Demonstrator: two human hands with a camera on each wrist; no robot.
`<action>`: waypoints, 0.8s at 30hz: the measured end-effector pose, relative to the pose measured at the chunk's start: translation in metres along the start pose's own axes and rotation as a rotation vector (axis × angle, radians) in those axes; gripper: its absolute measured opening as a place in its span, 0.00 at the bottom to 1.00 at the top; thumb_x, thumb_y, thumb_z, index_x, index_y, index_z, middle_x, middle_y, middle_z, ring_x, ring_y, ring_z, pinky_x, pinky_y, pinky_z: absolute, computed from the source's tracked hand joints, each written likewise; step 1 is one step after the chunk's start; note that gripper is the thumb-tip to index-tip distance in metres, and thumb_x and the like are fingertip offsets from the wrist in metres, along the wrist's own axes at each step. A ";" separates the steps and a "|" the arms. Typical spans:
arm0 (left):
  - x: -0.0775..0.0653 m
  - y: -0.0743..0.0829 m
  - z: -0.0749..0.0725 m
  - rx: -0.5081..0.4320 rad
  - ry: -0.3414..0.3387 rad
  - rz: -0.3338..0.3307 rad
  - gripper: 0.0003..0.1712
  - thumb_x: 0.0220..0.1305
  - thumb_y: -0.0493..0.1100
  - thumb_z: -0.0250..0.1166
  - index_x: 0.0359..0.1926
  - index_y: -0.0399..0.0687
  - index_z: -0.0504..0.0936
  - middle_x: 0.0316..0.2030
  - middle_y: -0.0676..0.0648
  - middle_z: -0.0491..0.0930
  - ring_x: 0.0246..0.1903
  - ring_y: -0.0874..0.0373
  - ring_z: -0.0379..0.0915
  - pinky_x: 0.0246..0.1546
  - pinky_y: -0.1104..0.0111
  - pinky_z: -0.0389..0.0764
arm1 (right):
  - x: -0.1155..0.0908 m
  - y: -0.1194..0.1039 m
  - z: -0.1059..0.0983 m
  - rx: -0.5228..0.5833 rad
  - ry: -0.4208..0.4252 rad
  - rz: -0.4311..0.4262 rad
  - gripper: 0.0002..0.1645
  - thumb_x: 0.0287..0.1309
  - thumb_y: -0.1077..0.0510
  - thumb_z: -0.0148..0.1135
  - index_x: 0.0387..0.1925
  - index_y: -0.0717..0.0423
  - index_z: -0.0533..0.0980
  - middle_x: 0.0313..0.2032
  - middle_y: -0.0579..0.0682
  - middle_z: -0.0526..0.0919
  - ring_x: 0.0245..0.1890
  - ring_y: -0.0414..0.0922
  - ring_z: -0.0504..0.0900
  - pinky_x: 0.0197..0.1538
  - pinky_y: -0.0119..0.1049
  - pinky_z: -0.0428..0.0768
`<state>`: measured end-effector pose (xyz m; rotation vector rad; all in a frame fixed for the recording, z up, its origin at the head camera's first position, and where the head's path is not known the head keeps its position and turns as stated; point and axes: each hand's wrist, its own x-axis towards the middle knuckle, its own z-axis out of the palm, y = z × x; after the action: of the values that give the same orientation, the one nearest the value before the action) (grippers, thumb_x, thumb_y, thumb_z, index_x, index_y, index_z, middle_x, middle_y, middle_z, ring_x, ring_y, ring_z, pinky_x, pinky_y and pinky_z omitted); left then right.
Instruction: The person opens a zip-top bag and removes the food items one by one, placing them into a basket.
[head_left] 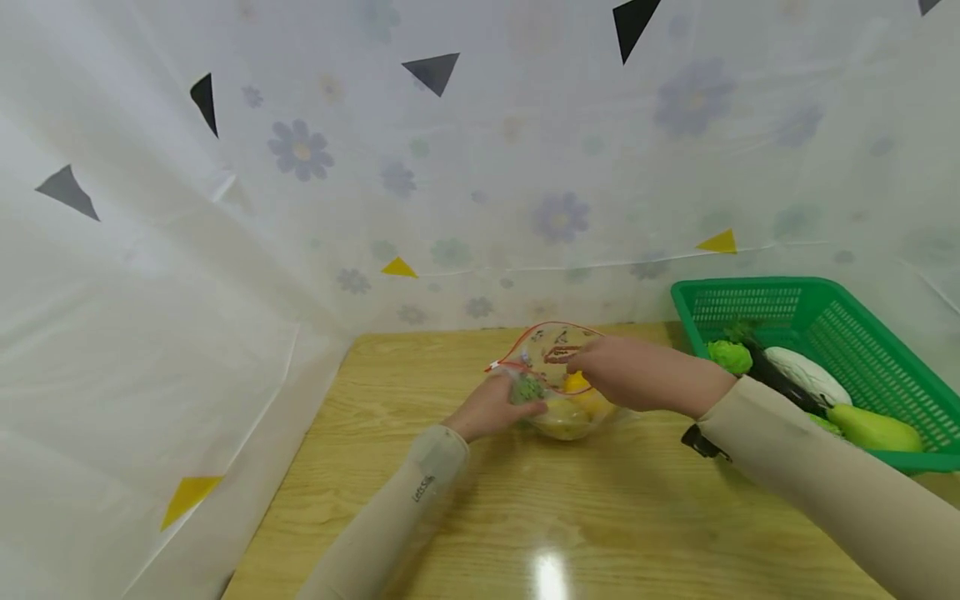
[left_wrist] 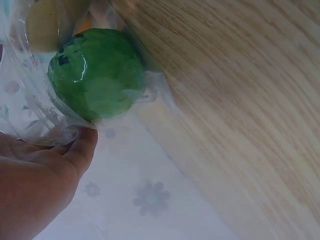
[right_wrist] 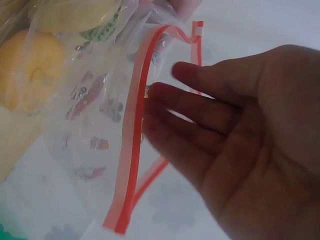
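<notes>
Red-rimmed zip bag (right_wrist: 95,117), mouth open.
Left hand (head_left: 495,407) grips its left side; right hand (right_wrist: 240,130), empty, fingers loosely extended, at the mouth.

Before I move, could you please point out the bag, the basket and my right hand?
Bag (right_wrist: 97,117), right wrist view: on its clear printed side.
Basket (head_left: 864,346), head view: on its right inner wall.
Right hand (right_wrist: 255,132), right wrist view: on the palm.
</notes>
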<state>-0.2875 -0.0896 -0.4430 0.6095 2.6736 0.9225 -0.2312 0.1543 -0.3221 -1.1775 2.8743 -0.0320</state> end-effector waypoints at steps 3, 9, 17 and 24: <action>-0.002 -0.001 0.000 -0.026 -0.015 0.012 0.37 0.63 0.69 0.65 0.60 0.47 0.75 0.50 0.48 0.73 0.37 0.58 0.74 0.41 0.64 0.76 | 0.019 0.003 0.010 -0.015 -0.117 0.002 0.17 0.67 0.69 0.57 0.54 0.55 0.81 0.61 0.54 0.80 0.42 0.49 0.86 0.53 0.46 0.83; -0.005 0.000 -0.002 -0.044 -0.026 0.066 0.33 0.65 0.67 0.64 0.62 0.52 0.77 0.57 0.48 0.73 0.33 0.61 0.73 0.37 0.66 0.75 | 0.049 0.012 0.029 0.008 -0.235 0.035 0.19 0.67 0.70 0.57 0.55 0.54 0.81 0.66 0.55 0.76 0.43 0.49 0.86 0.51 0.45 0.82; -0.005 0.001 0.000 -0.004 -0.021 0.078 0.33 0.65 0.66 0.65 0.61 0.52 0.77 0.59 0.47 0.77 0.41 0.60 0.77 0.42 0.66 0.78 | 0.070 0.030 0.048 0.104 -0.290 -0.014 0.17 0.65 0.62 0.65 0.55 0.53 0.82 0.57 0.52 0.84 0.53 0.52 0.84 0.57 0.48 0.81; -0.007 0.002 -0.001 0.032 -0.020 0.088 0.31 0.65 0.66 0.66 0.60 0.53 0.80 0.79 0.56 0.50 0.67 0.54 0.69 0.59 0.63 0.75 | 0.080 0.038 0.062 0.204 -0.337 -0.095 0.14 0.66 0.60 0.60 0.49 0.43 0.83 0.51 0.46 0.86 0.54 0.49 0.83 0.57 0.48 0.81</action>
<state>-0.2809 -0.0916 -0.4401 0.7450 2.6672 0.8933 -0.3125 0.1248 -0.3874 -1.1542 2.4590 -0.1147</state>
